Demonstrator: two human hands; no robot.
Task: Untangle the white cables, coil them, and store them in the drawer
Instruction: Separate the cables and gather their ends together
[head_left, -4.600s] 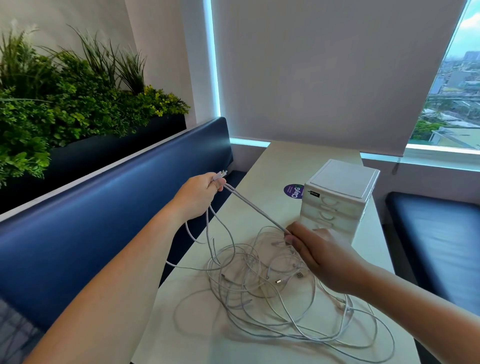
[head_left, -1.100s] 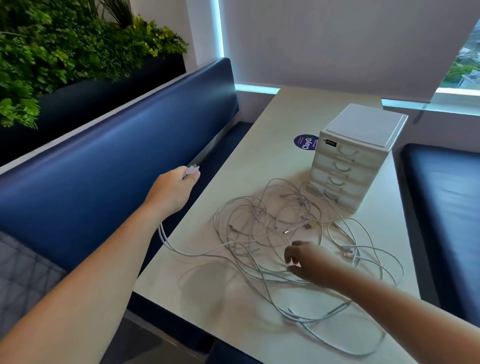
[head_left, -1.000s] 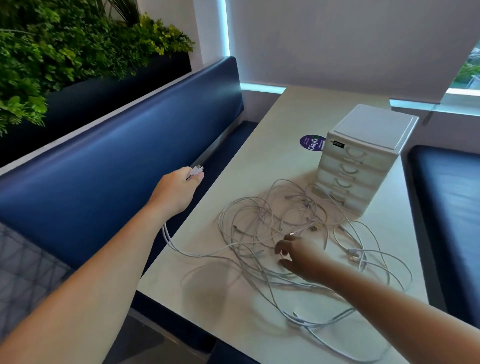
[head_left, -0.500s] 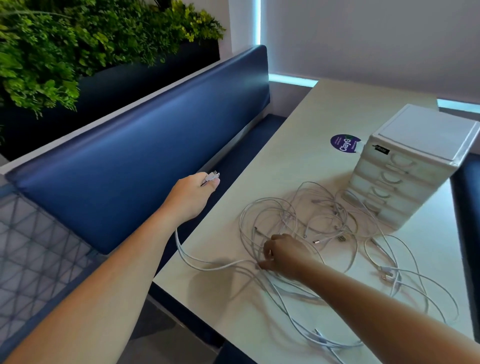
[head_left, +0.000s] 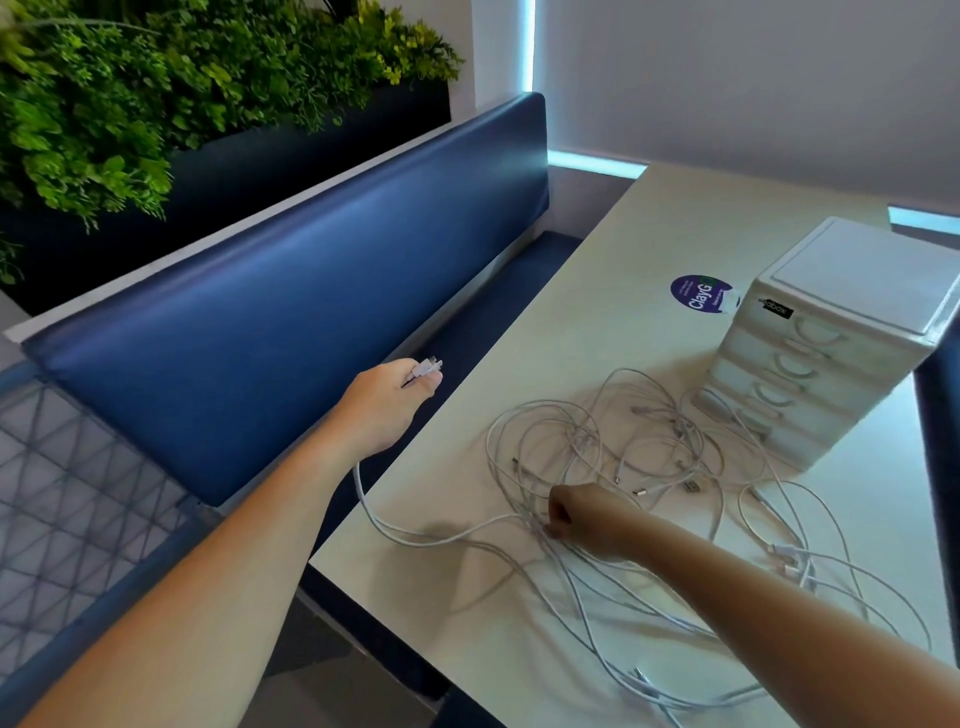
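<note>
Your left grip (head_left: 392, 402) hangs past the left edge of the table (head_left: 582, 322), over the blue bench (head_left: 285, 312), at 10 o'clock from the white cables (head_left: 639, 447). It pinches one cable's connector (head_left: 428, 366) between thumb and fingers. That cable drops below the wrist and runs across the table into the tangle.

Your right grip (head_left: 587, 514) rests at the tangle's 7 o'clock edge, fingers curled and pinching strands there.

The cables lie loosely tangled mid-table, with several plugs exposed. The drawer unit (head_left: 831, 343), drawers closed, stands at 2 o'clock from the tangle, just beside its far loops. A round purple sticker (head_left: 698, 293) lies at the unit's 9 o'clock.
</note>
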